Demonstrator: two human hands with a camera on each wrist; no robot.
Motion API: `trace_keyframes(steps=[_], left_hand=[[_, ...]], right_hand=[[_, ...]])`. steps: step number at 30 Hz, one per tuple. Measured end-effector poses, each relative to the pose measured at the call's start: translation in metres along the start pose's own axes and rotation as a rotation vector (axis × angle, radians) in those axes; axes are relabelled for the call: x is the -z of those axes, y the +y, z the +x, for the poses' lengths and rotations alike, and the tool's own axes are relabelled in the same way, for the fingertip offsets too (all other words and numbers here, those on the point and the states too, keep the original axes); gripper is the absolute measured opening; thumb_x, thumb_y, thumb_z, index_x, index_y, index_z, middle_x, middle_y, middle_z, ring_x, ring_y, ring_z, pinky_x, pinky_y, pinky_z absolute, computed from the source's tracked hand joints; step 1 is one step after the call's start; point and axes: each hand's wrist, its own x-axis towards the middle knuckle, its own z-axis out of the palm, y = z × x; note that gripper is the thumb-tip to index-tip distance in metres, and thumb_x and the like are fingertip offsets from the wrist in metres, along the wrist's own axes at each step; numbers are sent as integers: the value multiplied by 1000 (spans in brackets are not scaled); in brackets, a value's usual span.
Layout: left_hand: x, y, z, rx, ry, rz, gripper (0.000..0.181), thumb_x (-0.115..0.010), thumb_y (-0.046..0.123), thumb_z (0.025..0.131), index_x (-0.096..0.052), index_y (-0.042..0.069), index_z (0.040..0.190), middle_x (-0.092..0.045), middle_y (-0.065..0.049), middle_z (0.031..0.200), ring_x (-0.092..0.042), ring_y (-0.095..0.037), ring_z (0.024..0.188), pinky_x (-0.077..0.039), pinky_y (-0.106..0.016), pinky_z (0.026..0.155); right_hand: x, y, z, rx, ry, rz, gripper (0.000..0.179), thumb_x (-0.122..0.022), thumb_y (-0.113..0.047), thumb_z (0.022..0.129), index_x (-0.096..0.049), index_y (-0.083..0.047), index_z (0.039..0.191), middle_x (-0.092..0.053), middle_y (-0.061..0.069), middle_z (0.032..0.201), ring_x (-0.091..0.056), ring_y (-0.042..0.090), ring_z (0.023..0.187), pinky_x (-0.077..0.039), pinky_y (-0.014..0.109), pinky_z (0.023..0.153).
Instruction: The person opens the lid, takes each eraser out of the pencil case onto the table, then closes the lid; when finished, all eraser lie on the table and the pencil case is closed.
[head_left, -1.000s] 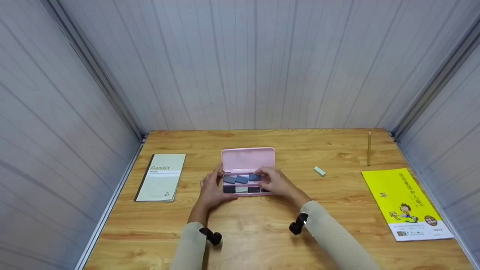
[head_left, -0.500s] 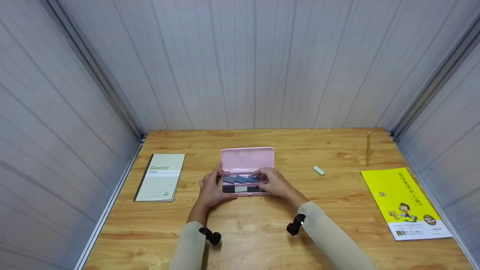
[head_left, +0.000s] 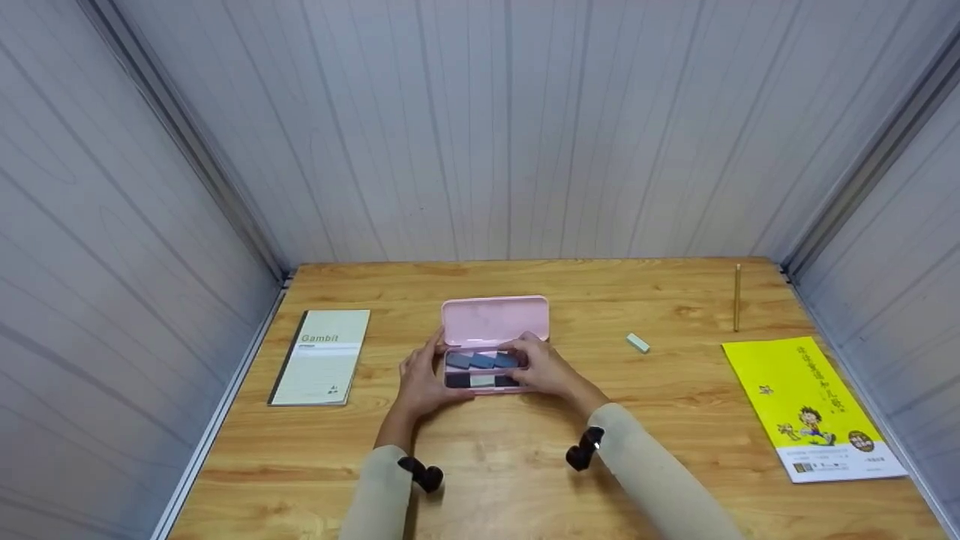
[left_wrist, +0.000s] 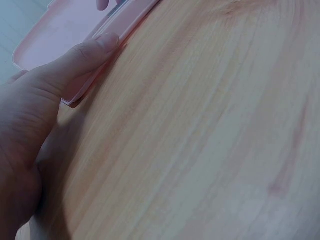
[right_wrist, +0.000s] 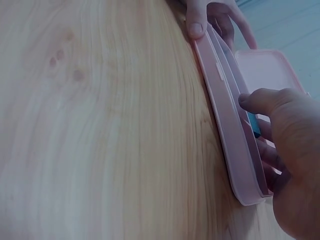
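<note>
A pink pencil case [head_left: 495, 321] lies open on the table, lid tipped to the back. Three blue erasers [head_left: 482, 361] sit side by side in its rear compartment; dark and white blocks [head_left: 482, 381] fill the front one. My left hand [head_left: 422, 379] grips the case's left end, its thumb along the front wall in the left wrist view. My right hand [head_left: 551, 367] reaches into the right end. Its thumb and fingers pinch the rightmost blue eraser [right_wrist: 254, 124], partly hidden by the hand in the right wrist view.
A small pale green-and-white eraser [head_left: 638, 343] lies right of the case. Farther right are a pencil [head_left: 737, 298] and a yellow book [head_left: 795, 390]. A Gambit notebook [head_left: 319, 367] lies on the left. Panel walls [head_left: 480, 135] enclose the table's back and sides.
My right hand has shifted slightly left, and the rightmost blue eraser now lies lined up close against the middle one. My left hand has stayed at the case's left end.
</note>
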Motion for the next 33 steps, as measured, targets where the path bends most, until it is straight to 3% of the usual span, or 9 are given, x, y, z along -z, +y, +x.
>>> trace_keyframes(steps=[5, 11, 14, 18, 23, 29, 33], left_hand=[[0, -1, 0, -1, -5, -2, 141, -110, 45, 67, -29, 21, 180, -66, -10, 158, -48, -36, 149, -17, -62, 135], [0, 0, 0, -10, -6, -9, 141, -110, 44, 67, -30, 20, 180, -69, -10, 155, -50, -35, 148, -18, -61, 133], [0, 1, 0, -11, -6, -11, 139, -110, 44, 68, -30, 21, 179, -69, -10, 154, -51, -34, 147, -18, -61, 133], [1, 1, 0, 5, -11, -11, 139, -110, 46, 68, -29, 23, 180, -69, -8, 155, -50, -33, 148, -18, -59, 134], [0, 0, 2, 20, -18, -5, 141, -110, 45, 68, -28, 23, 180, -68, -8, 156, -48, -33, 150, -16, -58, 136], [0, 0, 1, 21, -22, -12, 142, -111, 44, 67, -28, 21, 180, -67, -9, 157, -48, -34, 149, -15, -59, 137], [0, 0, 1, 16, -23, -14, 143, -111, 44, 67, -27, 23, 181, -68, -8, 157, -48, -34, 150, -14, -59, 137]], right_hand=[[-4, 7, 4, -12, 5, -10, 43, -80, -10, 99, -76, -9, 142, -61, 12, 118, -57, 20, 105, -52, 37, 96], [-17, 32, 13, 45, 34, -54, 44, -84, -22, 99, -78, -16, 142, -57, 8, 116, -53, 17, 99, -45, 30, 88], [-14, 20, 12, 14, 17, -65, 43, -85, -20, 98, -79, -16, 141, -57, 7, 117, -52, 16, 100, -44, 31, 89], [-9, 8, 9, 2, 8, -54, 35, -83, -14, 99, -79, -13, 134, -57, 11, 115, -55, 21, 101, -47, 37, 92], [-18, 36, 14, 55, 87, -25, 32, -83, -11, 95, -76, -20, 125, -60, 7, 113, -62, 21, 104, -54, 36, 94], [-8, 17, 7, 76, 132, 54, 34, -83, -2, 94, -71, -9, 126, -66, 18, 117, -67, 32, 110, -58, 48, 101], [-3, 9, 5, 11, 146, 122, 38, -83, 1, 95, -70, -6, 130, -67, 18, 117, -64, 25, 106, -55, 39, 99]])
